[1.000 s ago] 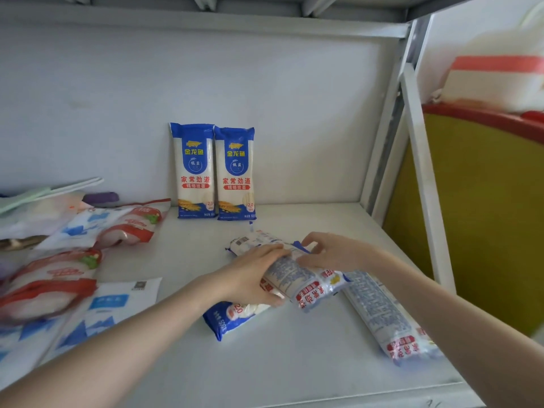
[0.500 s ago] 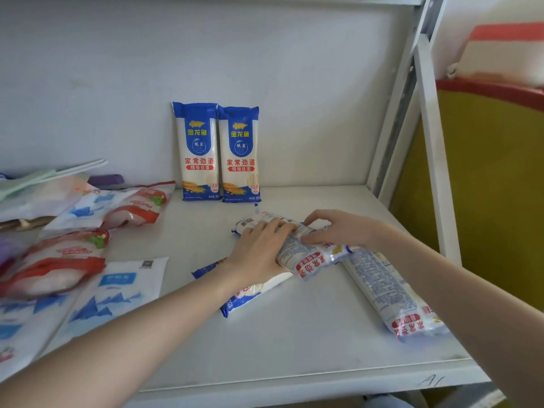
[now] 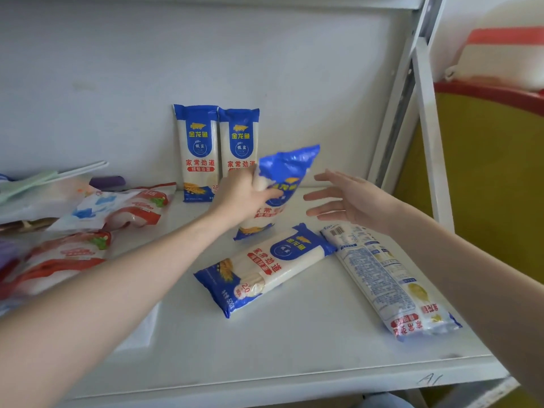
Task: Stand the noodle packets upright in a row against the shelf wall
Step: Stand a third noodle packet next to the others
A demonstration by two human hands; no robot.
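Observation:
Two blue-and-white noodle packets (image 3: 196, 151) (image 3: 240, 142) stand upright side by side against the white back wall (image 3: 117, 83). My left hand (image 3: 241, 195) grips a third noodle packet (image 3: 282, 184) around its middle, lifted and tilted to the right, in front of the standing pair. My right hand (image 3: 350, 201) hovers open just right of it, fingers spread, touching nothing. Another packet (image 3: 265, 267) lies flat face up on the shelf (image 3: 294, 348). One more packet (image 3: 382, 278) lies face down near the right edge.
Red-and-white food bags (image 3: 59, 257) (image 3: 132, 210) and flat blue-printed pouches lie at the left. A purple object (image 3: 107, 181) sits by the wall. The white shelf post (image 3: 426, 128) bounds the right side, with a yellow panel (image 3: 494, 178) beyond it.
My left hand has lifted the top packet off the pile and raised it toward the wall. My right hand has let go of it and opened. The packet underneath now lies uncovered.

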